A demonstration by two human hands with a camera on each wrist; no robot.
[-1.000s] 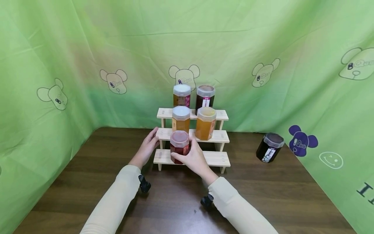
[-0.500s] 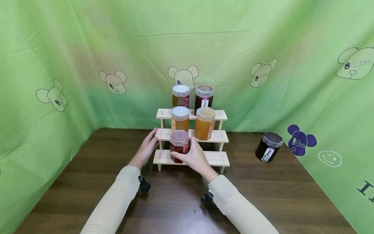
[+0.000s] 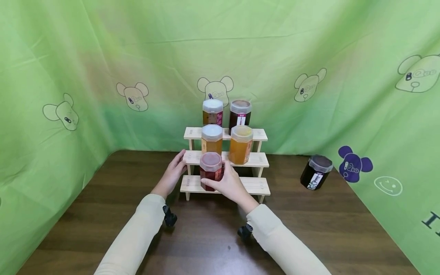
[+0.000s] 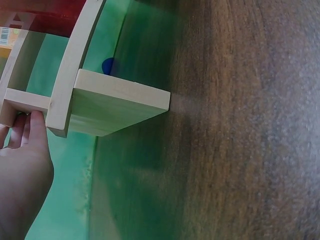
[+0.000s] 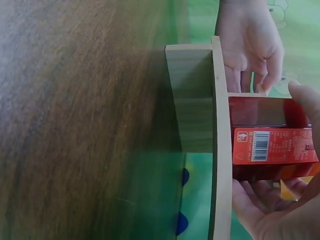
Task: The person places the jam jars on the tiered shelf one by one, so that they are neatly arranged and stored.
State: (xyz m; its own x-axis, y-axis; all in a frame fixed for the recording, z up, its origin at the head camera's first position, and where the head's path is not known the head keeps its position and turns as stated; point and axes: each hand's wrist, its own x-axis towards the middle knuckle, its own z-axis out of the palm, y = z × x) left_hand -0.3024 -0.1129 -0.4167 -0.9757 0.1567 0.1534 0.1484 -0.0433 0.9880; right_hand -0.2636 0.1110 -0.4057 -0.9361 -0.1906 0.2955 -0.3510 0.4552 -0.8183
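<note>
A three-step wooden display stand (image 3: 256, 186) carries hexagonal plastic jars. My right hand (image 3: 231, 187) grips a dark red jar (image 3: 211, 173) at the left part of the lowest step, thumb on its near side and fingers round its right side. In the right wrist view the jar's base meets the step, and its red label (image 5: 272, 146) with a barcode shows. At the left end of the middle step my left hand (image 3: 173, 173) holds the stand; in the left wrist view its fingers (image 4: 37, 127) touch the wood by an upright, and the thumb is hidden.
Two amber jars (image 3: 241, 147) stand on the middle step. On the top step are a brownish jar (image 3: 212, 114) and a dark jar (image 3: 240, 114). Another dark jar (image 3: 315, 173) stands on the brown table (image 3: 213, 244) at right. A green printed cloth (image 3: 165, 46) surrounds the table.
Almost nothing differs: the red jar and right hand sit very slightly higher in the view than a second ago, and the whole scene has shifted a little. Both hands keep their hold.
</note>
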